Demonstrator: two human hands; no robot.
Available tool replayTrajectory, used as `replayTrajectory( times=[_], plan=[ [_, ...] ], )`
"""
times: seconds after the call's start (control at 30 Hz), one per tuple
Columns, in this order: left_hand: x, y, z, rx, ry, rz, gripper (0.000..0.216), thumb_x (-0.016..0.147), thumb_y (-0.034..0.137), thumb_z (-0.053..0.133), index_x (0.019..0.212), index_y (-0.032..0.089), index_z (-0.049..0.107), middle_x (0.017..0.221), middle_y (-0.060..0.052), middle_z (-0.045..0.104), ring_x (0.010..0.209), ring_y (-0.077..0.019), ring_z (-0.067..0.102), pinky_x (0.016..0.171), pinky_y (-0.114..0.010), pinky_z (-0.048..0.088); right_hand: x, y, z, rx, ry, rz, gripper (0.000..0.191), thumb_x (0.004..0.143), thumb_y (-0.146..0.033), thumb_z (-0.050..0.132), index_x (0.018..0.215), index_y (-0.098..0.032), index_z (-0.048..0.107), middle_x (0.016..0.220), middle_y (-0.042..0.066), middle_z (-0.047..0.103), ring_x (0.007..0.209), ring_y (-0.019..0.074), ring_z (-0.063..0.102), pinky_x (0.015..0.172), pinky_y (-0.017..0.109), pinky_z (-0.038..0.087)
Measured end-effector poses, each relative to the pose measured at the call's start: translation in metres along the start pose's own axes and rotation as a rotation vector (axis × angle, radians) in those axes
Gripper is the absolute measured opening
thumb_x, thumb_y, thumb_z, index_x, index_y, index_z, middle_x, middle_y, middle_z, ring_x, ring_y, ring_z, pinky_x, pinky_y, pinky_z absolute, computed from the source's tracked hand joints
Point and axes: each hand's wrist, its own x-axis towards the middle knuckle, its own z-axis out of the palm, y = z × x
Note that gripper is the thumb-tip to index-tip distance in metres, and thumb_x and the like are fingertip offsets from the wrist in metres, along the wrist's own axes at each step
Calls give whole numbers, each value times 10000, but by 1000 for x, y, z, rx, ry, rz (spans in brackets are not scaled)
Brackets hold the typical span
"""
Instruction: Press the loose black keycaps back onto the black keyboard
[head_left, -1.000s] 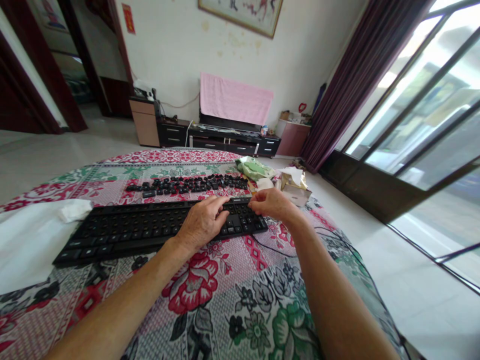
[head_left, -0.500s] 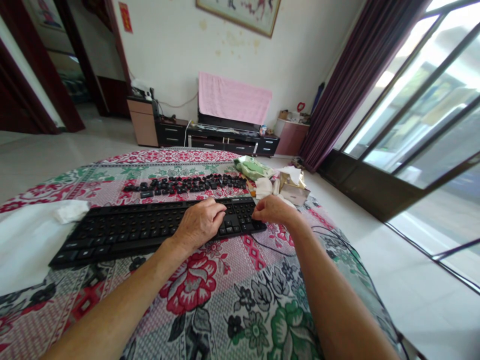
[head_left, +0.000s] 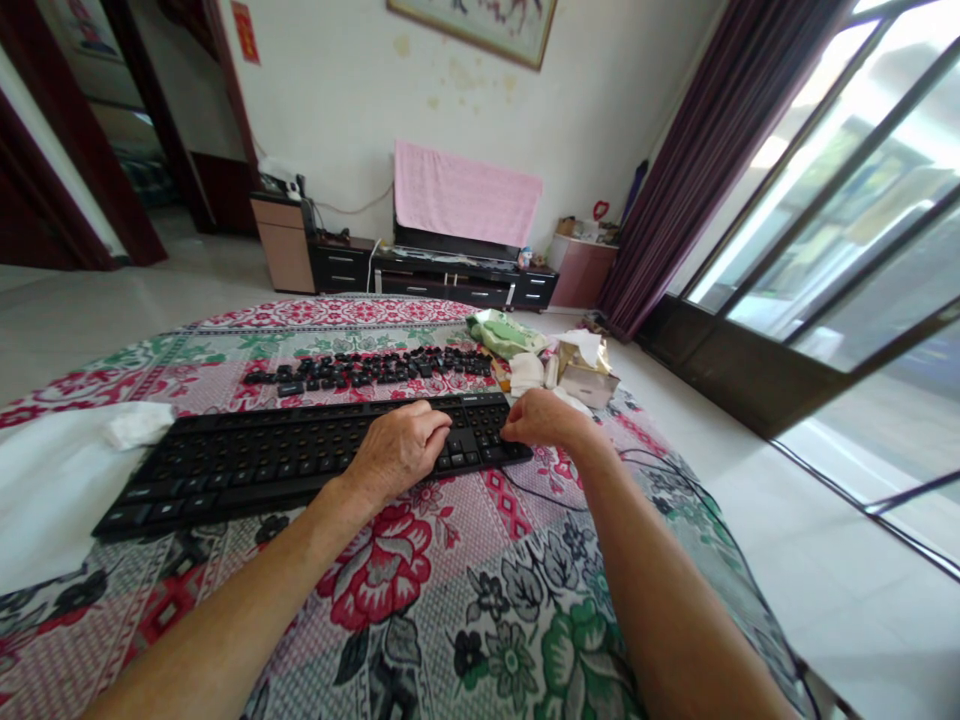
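Resting on the right third of the black keyboard (head_left: 225, 465): my left hand (head_left: 401, 450), palm down, fingers loosely curled, grasping nothing. At the keyboard's right end: my right hand (head_left: 546, 420), fingertips bunched down onto the keys (whether they pinch a keycap, I cannot tell). Behind the keyboard: a row of loose keycaps (head_left: 375, 367). Beyond its right end: green packet (head_left: 506, 335), tissue box (head_left: 589, 378). Left of the keyboard: white paper sheet (head_left: 45, 490), crumpled tissue (head_left: 139, 425). Under the keyboard: floral cloth (head_left: 450, 600), the keyboard lying flat across it.
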Motion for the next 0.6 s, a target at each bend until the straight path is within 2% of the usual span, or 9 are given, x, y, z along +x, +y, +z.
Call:
replayTrajectory(
  times=[0.23,0.43,0.6],
  plan=[
    [0,-1,1,6,-10,4,219,800,256,417,863,193,618,763,-38,592,734,-143,559,672,-261,441,-1,1,-7,30,29,5,162,638,-250,512,610,-169,649,517,26,597,470,111,514,443,226,369],
    [0,1,0,18,-21,1,217,800,248,416,858,196,619,761,-35,590,735,-143,558,667,-259,438,-3,-3,-7,23,-14,26,161,619,-234,522,655,-170,665,516,25,604,479,112,524,454,219,382],
    [0,0,0,17,-19,0,219,801,249,416,866,193,617,765,-33,588,734,-140,556,669,-254,434,-2,-5,-5,-25,30,0,174,602,-235,528,672,-172,674,576,28,622,513,110,524,459,208,360]
  ],
)
